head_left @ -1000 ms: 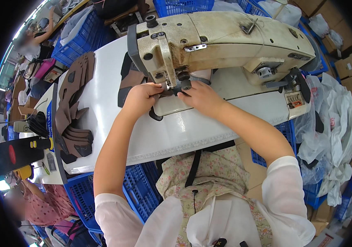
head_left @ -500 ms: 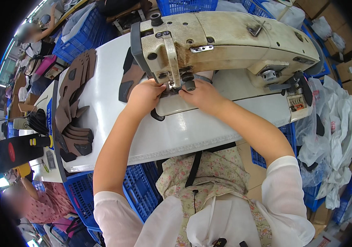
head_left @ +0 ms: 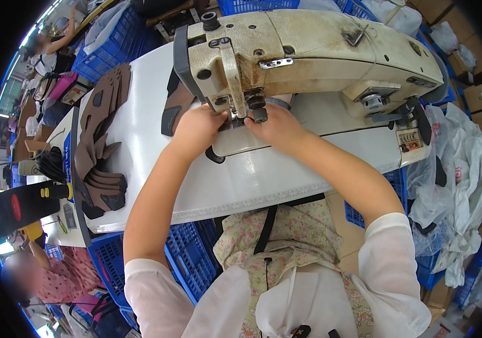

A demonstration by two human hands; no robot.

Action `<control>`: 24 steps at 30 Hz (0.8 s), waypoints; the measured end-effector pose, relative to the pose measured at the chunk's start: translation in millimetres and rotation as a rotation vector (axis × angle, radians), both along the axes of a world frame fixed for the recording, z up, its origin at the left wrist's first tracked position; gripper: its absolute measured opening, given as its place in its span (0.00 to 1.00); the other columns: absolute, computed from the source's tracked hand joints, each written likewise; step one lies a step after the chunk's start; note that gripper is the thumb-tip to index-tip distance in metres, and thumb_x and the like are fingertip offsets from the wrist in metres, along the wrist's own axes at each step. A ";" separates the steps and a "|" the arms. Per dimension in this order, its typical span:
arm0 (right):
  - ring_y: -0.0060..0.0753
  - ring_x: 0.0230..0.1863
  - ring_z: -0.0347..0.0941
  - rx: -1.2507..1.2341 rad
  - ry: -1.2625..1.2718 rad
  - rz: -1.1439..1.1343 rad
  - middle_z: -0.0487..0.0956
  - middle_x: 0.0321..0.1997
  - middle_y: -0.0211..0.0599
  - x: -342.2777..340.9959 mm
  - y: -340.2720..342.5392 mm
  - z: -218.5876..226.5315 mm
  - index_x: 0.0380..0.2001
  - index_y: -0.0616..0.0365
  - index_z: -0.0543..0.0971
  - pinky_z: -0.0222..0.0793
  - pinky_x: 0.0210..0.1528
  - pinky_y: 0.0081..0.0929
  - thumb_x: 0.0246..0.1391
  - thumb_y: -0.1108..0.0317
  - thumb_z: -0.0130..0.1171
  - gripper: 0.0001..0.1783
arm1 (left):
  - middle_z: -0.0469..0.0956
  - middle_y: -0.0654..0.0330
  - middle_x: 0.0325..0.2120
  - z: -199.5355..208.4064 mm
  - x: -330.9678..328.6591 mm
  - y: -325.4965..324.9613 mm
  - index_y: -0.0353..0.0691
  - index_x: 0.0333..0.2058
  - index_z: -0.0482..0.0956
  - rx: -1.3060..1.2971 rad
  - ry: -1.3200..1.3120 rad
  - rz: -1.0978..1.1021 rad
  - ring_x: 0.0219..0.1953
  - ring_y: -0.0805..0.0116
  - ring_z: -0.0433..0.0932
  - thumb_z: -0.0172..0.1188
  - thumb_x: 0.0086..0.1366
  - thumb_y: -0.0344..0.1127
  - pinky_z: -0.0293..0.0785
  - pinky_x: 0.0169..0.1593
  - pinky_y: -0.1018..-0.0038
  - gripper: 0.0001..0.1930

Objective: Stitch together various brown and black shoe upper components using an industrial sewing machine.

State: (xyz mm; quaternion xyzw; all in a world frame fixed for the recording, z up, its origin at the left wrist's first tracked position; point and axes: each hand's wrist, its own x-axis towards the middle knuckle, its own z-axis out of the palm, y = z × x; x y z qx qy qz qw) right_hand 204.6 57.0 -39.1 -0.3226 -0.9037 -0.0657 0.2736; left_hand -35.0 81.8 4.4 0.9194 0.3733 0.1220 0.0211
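Note:
Both my hands work at the needle area of a worn cream sewing machine [head_left: 320,53]. My left hand [head_left: 197,128] is left of the presser foot, its fingers curled in with the thumb toward the needle. My right hand [head_left: 275,126] is just right of the needle, fingers bent and pinched close to the machine bed. Whatever lies between the fingertips is hidden by the hands and machine head. A brown piece with dark patches [head_left: 180,104] lies on the white table behind my left hand, partly covered by the hand and machine head.
Overlapping brown pieces with dark patches [head_left: 103,132] lie along the left of the white table [head_left: 241,188]. Blue plastic crates [head_left: 187,253] stand below its front edge. Clear plastic bags [head_left: 455,169] hang at the right. Other people [head_left: 69,276] are at the left.
The whole view has shifted slightly. Both hands stay at the needle, with no clear change of grip.

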 end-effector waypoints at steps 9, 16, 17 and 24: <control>0.43 0.48 0.74 0.050 0.041 -0.002 0.80 0.31 0.40 -5.5 1.3 0.8 0.22 0.58 0.80 0.73 0.52 0.38 0.47 0.67 0.59 0.07 | 0.81 0.53 0.32 5.0 -8.1 6.4 0.45 0.44 0.86 -0.199 -0.069 0.075 0.35 0.53 0.81 0.60 0.56 0.24 0.76 0.39 0.62 0.17; 0.48 0.42 0.75 0.013 -0.065 -0.042 0.78 0.38 0.39 -2.8 5.4 -4.0 0.37 0.53 0.80 0.73 0.46 0.42 0.57 0.63 0.62 0.08 | 0.81 0.53 0.32 -3.2 -8.3 9.4 0.44 0.44 0.86 -0.159 -0.069 0.061 0.35 0.53 0.81 0.60 0.56 0.25 0.76 0.39 0.62 0.16; 0.48 0.43 0.75 -0.047 0.020 -0.057 0.79 0.38 0.40 -4.1 6.8 -5.6 0.37 0.54 0.79 0.73 0.47 0.42 0.57 0.62 0.62 0.09 | 0.81 0.53 0.32 -5.9 -8.3 9.5 0.44 0.43 0.86 -0.121 -0.093 0.042 0.36 0.53 0.80 0.60 0.56 0.25 0.76 0.39 0.62 0.16; 0.50 0.44 0.75 -0.306 0.163 -0.102 0.79 0.38 0.44 -6.7 11.1 -2.7 0.38 0.59 0.78 0.71 0.49 0.42 0.58 0.58 0.60 0.15 | 0.80 0.51 0.34 -10.4 -5.6 9.2 0.43 0.43 0.85 -0.078 -0.104 0.061 0.37 0.50 0.80 0.59 0.58 0.25 0.76 0.40 0.60 0.15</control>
